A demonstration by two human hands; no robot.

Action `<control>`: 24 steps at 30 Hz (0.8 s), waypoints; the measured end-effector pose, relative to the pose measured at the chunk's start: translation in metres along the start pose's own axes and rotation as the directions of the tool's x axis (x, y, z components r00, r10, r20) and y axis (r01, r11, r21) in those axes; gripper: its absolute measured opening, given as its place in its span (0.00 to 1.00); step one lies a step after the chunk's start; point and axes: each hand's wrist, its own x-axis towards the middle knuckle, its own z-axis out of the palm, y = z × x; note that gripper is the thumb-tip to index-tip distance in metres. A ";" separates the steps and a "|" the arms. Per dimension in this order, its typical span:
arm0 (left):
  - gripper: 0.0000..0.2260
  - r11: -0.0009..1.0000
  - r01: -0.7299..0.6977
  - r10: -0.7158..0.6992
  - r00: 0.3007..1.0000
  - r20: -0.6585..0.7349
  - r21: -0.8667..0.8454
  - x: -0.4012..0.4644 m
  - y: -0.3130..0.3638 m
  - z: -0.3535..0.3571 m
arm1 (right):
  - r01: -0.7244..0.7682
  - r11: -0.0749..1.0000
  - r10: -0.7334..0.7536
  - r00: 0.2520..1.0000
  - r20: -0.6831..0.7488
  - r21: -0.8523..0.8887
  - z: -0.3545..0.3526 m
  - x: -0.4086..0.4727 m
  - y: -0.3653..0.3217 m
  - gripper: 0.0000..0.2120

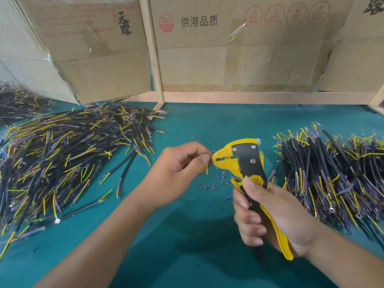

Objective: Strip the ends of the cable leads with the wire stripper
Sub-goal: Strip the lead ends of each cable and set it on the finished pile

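Note:
My right hand (pixel 268 217) grips the handles of a yellow and black wire stripper (pixel 243 161), its jaws pointing left above the green table. My left hand (pixel 178 169) pinches the leads of a cable between thumb and fingers right at the jaw tips. A short yellow lead (pixel 207 169) hangs down below those fingers; the rest of that cable is hidden by my hand. Small blue and red insulation scraps (pixel 220 179) lie scattered under the tool.
A big heap of black cables with yellow, blue and purple leads (pixel 68 154) covers the left of the green mat (pixel 187 235). A second heap (pixel 336 175) lies at the right. Cardboard boxes (pixel 239 48) and a wooden frame (pixel 153 50) stand behind.

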 end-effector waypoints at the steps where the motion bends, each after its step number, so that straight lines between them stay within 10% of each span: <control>1: 0.10 0.998 -0.014 0.013 1.000 0.024 0.059 0.000 -0.002 -0.002 | -0.005 1.000 0.005 1.000 -0.019 -0.006 0.000 0.000 -0.001 0.26; 12: 0.11 0.835 -0.331 0.279 0.943 0.181 0.440 0.003 0.001 -0.022 | -0.026 0.995 0.014 0.992 -0.123 -0.093 0.005 -0.001 0.000 0.27; 24: 0.10 0.797 -0.377 0.324 0.926 0.191 0.473 0.006 -0.001 -0.030 | -0.018 0.981 -0.004 0.994 -0.113 -0.191 0.004 -0.001 -0.005 0.22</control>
